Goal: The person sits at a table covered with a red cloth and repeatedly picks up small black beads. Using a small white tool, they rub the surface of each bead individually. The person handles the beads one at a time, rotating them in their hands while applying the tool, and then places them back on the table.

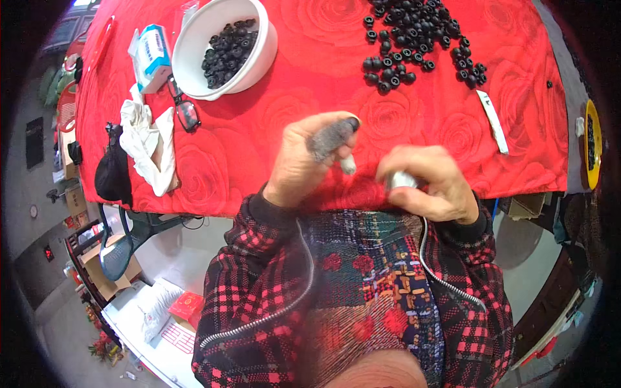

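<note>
Right hand (427, 184) grip closed on silvery cylinder (401, 180) | left hand (304, 161) pinching small black ring (352, 123)

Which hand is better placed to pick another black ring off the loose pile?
Probably the right hand: the loose pile of black rings lies on its side of the red tablecloth. Its grip holds a small silvery piece, though; the left hand is farther off.

Red rose-patterned table (310, 97), white bowl (194, 48), loose black rings (414, 39), eyeglasses (185, 110)
</note>
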Action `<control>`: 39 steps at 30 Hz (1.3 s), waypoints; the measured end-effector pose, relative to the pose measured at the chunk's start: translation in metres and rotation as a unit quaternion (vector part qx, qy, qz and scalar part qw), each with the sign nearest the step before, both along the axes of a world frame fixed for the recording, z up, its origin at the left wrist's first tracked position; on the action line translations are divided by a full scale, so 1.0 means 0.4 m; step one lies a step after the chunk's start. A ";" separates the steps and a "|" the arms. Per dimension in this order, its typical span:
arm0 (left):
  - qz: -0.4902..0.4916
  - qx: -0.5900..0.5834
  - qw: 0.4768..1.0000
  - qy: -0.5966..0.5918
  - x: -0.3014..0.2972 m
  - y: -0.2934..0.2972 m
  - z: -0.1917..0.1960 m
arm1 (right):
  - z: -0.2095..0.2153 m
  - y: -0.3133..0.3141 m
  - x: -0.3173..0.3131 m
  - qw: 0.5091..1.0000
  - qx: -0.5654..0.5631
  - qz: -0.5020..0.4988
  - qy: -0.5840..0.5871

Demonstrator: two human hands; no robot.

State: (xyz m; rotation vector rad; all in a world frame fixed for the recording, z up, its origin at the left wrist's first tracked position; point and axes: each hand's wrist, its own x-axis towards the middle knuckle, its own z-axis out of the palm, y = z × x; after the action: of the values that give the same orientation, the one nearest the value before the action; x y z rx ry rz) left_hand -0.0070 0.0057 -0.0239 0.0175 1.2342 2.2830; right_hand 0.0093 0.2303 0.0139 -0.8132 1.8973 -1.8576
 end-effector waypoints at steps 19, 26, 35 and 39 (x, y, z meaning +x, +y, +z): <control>-0.031 0.198 0.967 -0.158 0.084 0.042 0.043 | -0.040 -0.095 0.041 0.857 0.045 -0.314 0.407; 0.025 0.010 0.999 0.040 0.084 0.034 0.070 | -0.007 -0.085 0.056 0.924 0.021 -0.301 0.233; 0.202 -0.357 0.751 0.518 0.056 0.047 0.058 | 0.008 -0.115 0.066 0.944 0.012 -0.326 -0.050; 0.209 -0.347 0.735 0.544 0.049 0.054 0.058 | -0.003 -0.120 0.055 0.942 0.011 -0.333 -0.048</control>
State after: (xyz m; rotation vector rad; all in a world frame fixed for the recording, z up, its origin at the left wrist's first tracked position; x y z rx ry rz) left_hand 0.0127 0.0274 -0.0009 1.0194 2.8746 1.9075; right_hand 0.0314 0.1822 0.0127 -0.0448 2.3033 -2.1749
